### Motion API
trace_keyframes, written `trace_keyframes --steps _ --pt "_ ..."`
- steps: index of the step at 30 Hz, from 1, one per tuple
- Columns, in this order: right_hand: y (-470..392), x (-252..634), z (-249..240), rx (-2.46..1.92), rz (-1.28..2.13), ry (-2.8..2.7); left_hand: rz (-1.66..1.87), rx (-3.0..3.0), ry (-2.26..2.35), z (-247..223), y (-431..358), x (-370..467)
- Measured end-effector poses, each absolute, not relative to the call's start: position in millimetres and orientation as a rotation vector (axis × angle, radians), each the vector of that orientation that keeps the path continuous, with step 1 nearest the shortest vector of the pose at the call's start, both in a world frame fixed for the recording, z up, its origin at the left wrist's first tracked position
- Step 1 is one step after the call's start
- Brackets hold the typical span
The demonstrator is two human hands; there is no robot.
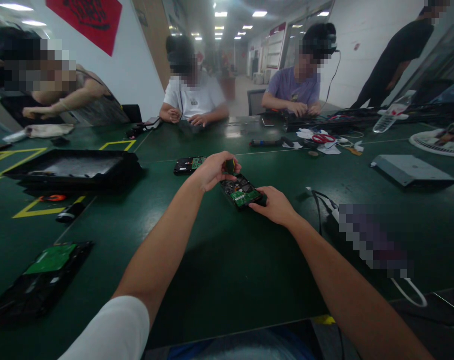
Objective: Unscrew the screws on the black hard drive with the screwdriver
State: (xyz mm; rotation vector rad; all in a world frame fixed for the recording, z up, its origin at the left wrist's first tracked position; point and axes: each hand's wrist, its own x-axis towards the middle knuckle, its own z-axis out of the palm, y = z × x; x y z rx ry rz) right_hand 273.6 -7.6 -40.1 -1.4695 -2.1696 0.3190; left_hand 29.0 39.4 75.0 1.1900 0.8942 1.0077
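A hard drive (244, 198) with a green circuit board lies on the green table in front of me, its board side up. My right hand (275, 204) grips its right edge, thumb at the near corner, and a dark block-like part shows under the fingers. Above the drive's far left end, my left hand (218, 170) is closed on a small dark piece with a yellowish-green edge (231, 166); its kind is unclear. Just behind my left wrist lies a second hard drive (189, 165), partly covered by the hand.
A black tray (73, 167) stands left, with a bare drive-like unit (43, 280) nearer me. To the right are a grey metal box (412, 170), a cable (319, 212) and a blurred-out object. Across the table sit people; a bottle (394, 114) and red-handled scissors (323, 139) lie there.
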Motion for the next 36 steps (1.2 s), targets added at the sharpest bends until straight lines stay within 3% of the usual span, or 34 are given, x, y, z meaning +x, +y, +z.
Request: trace_keyframes --steps 36 --pt "-9.9 272.3 -37.4 -1.470 0.299 -2.176 1.016 1.236 0.916 72.4 38.7 34.1"
